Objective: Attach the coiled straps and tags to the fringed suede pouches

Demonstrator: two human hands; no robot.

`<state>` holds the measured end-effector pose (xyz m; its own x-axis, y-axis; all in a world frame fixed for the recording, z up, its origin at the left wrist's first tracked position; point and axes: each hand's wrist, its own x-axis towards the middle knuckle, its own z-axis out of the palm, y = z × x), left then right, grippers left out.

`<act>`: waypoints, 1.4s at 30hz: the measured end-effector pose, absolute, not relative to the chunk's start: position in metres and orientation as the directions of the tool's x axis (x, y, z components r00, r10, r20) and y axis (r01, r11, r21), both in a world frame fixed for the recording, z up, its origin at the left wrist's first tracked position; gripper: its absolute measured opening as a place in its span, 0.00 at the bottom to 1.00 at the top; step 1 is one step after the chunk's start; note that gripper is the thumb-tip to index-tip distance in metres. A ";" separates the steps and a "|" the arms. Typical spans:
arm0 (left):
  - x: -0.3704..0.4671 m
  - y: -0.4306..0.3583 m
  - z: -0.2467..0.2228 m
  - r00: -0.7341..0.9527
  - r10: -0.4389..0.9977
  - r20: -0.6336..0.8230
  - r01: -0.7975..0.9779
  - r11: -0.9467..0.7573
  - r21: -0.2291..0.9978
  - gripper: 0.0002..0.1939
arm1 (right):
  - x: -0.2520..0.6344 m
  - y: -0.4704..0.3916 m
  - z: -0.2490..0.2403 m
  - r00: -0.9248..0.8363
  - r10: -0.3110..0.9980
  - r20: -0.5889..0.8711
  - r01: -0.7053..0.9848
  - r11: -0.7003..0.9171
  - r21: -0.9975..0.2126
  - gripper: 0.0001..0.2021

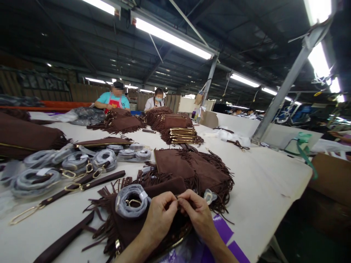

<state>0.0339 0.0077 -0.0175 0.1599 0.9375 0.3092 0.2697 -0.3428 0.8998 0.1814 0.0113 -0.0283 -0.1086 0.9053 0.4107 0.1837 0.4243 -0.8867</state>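
Both my hands meet over a brown fringed bag [123, 230] lying at the table's front, its gold zipper curving below my wrists. My left hand [163, 212] pinches with thumb and forefinger at the bag's upper edge. Close against it, my right hand [194, 208] pinches at the same spot. What sits between the fingertips is too small to make out. A coiled strap in clear grey wrapping [132, 201], with a gold clasp inside, rests on the bag left of my left hand. Just beyond my hands lies another brown fringed bag [189, 164].
Wrapped strap coils [35, 182] and a brown strap with gold clasps [104, 180] lie at left. Stacked fringed bags [175, 122] stand farther back. Purple sheets [223, 230] are beside my right forearm. Two people work across the table [263, 182]. A metal post [285, 84] rises at right.
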 end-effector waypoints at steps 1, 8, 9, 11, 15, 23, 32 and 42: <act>0.035 0.007 -0.018 0.147 0.939 0.311 0.262 -0.340 0.903 0.12 | 0.181 0.011 -0.029 -0.106 0.903 0.417 0.188 0.430 -0.883 0.11; 0.039 0.004 -0.025 0.105 0.939 0.329 0.306 -0.345 0.887 0.12 | 0.182 0.014 -0.035 -0.159 0.866 0.475 0.243 0.500 -0.831 0.12; 0.039 0.004 -0.025 0.109 0.940 0.324 0.319 -0.342 0.884 0.12 | 0.182 0.014 -0.035 -0.168 0.862 0.478 0.256 0.506 -0.824 0.12; 0.036 0.005 -0.022 0.133 0.945 0.299 0.344 -0.327 0.880 0.12 | 0.181 0.014 -0.034 -0.191 0.861 0.471 0.286 0.508 -0.813 0.11; 0.009 0.007 0.007 0.220 0.936 0.276 0.435 -0.348 0.830 0.10 | 0.182 0.010 -0.023 -0.211 0.878 0.430 0.308 0.478 -0.823 0.11; -0.073 -0.022 0.034 0.406 0.906 0.116 0.907 -0.415 0.068 0.06 | 0.216 -0.017 0.013 -0.072 0.903 0.424 0.278 0.426 -0.861 0.16; -0.057 -0.043 0.043 0.654 0.632 0.416 0.740 -0.649 -0.177 0.08 | 0.195 -0.060 0.025 -0.181 0.970 0.164 0.105 0.184 -0.977 0.30; -0.031 -0.072 0.055 0.732 0.470 0.493 0.605 -0.781 -0.155 0.27 | 0.194 -0.055 0.037 -0.186 0.982 0.042 -0.276 -0.011 -0.961 0.23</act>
